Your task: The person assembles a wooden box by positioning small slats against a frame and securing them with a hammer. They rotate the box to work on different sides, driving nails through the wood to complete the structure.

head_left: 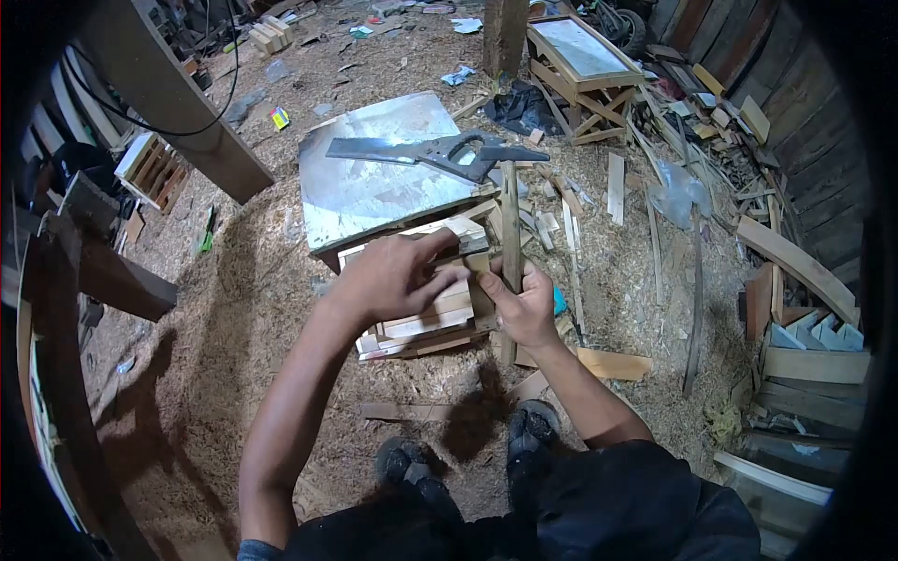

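My right hand [528, 307] is wrapped round the wooden handle of a hammer [510, 220], which stands upright with its dark head at the top. Beside it, my left hand [388, 276] is over a small slatted wooden piece [426, 324] of pale strips. The left fingers are curled and drawn together near its right end; what they hold, if anything, is hidden. Just beyond lies a handsaw [402, 151] with a dark handle, flat on a worn, light-topped board [360, 201]. The hammer head overlaps the saw's handle in view.
Wood shavings [281, 374] and offcuts cover the floor. A wooden post [173, 103] rises at left, another [506, 37] at the back. A wooden frame stand [585, 70] is at back right. Curved wooden pieces [800, 266] lie along the right side.
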A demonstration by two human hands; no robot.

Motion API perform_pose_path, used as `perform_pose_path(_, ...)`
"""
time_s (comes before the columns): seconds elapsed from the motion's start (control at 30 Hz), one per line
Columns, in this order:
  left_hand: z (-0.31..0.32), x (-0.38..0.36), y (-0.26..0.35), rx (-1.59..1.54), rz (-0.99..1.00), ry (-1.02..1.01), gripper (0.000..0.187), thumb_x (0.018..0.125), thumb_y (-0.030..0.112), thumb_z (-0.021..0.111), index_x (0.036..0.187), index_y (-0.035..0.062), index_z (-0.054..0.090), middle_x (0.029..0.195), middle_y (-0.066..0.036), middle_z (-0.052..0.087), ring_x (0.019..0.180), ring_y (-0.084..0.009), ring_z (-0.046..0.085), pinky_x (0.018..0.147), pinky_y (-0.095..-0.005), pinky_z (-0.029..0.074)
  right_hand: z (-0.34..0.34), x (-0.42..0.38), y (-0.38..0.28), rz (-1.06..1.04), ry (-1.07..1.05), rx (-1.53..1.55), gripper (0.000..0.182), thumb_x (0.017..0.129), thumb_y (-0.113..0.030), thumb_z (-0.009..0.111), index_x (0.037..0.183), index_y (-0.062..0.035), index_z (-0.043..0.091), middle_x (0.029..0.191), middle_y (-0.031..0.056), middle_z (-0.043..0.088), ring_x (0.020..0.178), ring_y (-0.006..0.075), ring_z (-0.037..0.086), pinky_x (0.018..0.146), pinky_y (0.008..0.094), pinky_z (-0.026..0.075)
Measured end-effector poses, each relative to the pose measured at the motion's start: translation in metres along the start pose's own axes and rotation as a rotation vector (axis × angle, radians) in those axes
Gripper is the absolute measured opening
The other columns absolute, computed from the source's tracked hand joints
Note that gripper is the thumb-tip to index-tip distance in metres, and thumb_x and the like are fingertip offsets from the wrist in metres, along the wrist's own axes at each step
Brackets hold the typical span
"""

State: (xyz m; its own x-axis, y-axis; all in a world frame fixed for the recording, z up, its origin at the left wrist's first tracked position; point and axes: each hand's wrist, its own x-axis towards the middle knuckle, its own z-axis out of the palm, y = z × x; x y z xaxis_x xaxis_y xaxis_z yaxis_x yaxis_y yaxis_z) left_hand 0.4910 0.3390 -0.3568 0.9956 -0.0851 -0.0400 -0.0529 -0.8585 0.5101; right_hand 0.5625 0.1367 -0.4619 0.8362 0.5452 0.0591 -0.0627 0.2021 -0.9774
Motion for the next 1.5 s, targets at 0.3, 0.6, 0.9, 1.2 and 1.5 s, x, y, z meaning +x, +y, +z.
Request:
perform_pose_path(0.3, 0.006, 0.003, 0.003, 0.091, -0.036, 0.052, 0.040, 0.095, 0.047, 0.058, 0.100, 0.0068, 0.059, 0.069, -0.020, 0.062, 0.071, -0.0431, 0.063, 0.064, -0.0505, 0.049, 0.001, -0.002, -0.004, 0.037, -0.005, 0.037, 0.028, 0.090, -0.022, 0.077, 0.101, -0.0030, 0.060, 0.085, -0.0018, 0.064, 0.076, 0.0030, 0.055, 0.067, 0.0208, 0.045)
perform_pose_path(0.6, 0.005, 0.006, 0.005, 0.213, -0.036, 0.008, 0.044, 0.097, 0.050, 0.052, 0.094, 0.0064, 0.054, 0.065, -0.020, 0.061, 0.068, -0.0441, 0.063, 0.062, -0.0526, 0.049, -0.001, 0.000, -0.002, 0.042, -0.012, 0.051, 0.029, 0.089, -0.024, 0.078, 0.100, -0.0031, 0.062, 0.085, -0.0025, 0.064, 0.075, 0.0031, 0.055, 0.066, 0.0205, 0.044)
perform_pose_path(0.9, 0.008, 0.005, 0.012, 0.326, -0.070, -0.019, 0.045, 0.099, 0.052, 0.046, 0.104, 0.0081, 0.052, 0.068, -0.020, 0.065, 0.066, -0.0419, 0.065, 0.059, -0.0513, 0.051, 0.000, -0.001, 0.002, -0.026, -0.001, 0.036, 0.030, 0.088, -0.025, 0.078, 0.100, -0.0031, 0.061, 0.085, -0.0027, 0.064, 0.076, 0.0031, 0.054, 0.066, 0.0213, 0.045)
perform_pose_path(1.2, 0.010, 0.001, 0.010, 0.308, -0.086, 0.023, 0.046, 0.098, 0.053, 0.047, 0.102, 0.0083, 0.055, 0.067, -0.018, 0.065, 0.064, -0.0412, 0.065, 0.059, -0.0511, 0.052, -0.005, 0.017, -0.023, -0.257, -0.081, -0.072, 0.041, 0.083, -0.014, 0.079, 0.116, -0.0030, 0.056, 0.124, 0.0042, 0.058, 0.064, -0.0005, 0.039, 0.060, 0.0166, 0.039)
perform_pose_path(1.5, 0.010, 0.002, 0.011, 0.329, -0.146, -0.029, 0.048, 0.098, 0.055, 0.047, 0.100, 0.0083, 0.056, 0.066, -0.018, 0.064, 0.063, -0.0404, 0.065, 0.059, -0.0512, 0.052, -0.024, 0.047, -0.043, -0.223, -0.443, -0.253, 0.046, 0.088, -0.015, 0.074, 0.130, -0.0028, 0.059, 0.123, 0.0062, 0.064, 0.110, 0.0115, 0.058, 0.094, 0.0282, 0.047)
